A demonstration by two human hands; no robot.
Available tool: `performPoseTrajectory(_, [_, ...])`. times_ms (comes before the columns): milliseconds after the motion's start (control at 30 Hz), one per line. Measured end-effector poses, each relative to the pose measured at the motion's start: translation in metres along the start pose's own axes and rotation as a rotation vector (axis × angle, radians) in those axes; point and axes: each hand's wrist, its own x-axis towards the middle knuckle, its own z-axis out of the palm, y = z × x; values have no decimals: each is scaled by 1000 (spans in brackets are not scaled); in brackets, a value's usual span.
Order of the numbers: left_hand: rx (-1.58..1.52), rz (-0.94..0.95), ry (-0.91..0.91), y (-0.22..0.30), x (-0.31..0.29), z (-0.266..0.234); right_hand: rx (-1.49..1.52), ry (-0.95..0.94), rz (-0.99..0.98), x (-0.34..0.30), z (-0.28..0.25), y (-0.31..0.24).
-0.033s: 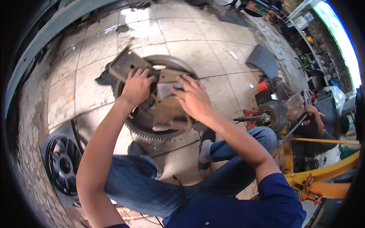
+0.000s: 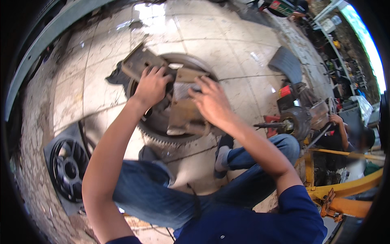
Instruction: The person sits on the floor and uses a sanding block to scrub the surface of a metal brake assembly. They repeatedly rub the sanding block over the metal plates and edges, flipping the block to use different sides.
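Note:
A large toothed flywheel ring lies on the floor in front of me with brown, rusty metal brackets on it. My left hand is closed, fingers bent over the lower edge of the upper-left bracket. My right hand bends over the right-hand bracket, which has a paler, greyish patch. Something small and dark shows between the right fingers, too hidden to name. A black part pokes out past the flywheel's left side.
A black fan in a square shroud stands at the left. To the right are a grey curved pad, a motor-like assembly with a shaft and a yellow metal frame. Another person's arm shows beyond. My feet are near the flywheel.
The whole view has shifted slightly, so the flywheel and brackets appear a little further right. Both hands keep nearly the same places on the brackets.

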Motion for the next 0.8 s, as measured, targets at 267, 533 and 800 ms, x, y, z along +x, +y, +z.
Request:
performPoseTrajectory(267, [-12, -23, -57, 0, 3, 1, 6, 10, -48, 4, -9, 3])
performPoseTrajectory(533, [4, -30, -196, 4, 3, -4, -44, -61, -90, -12, -15, 8])
performPoseTrajectory(800, [41, -31, -84, 1, -3, 2, 8, -95, -94, -12, -13, 5])
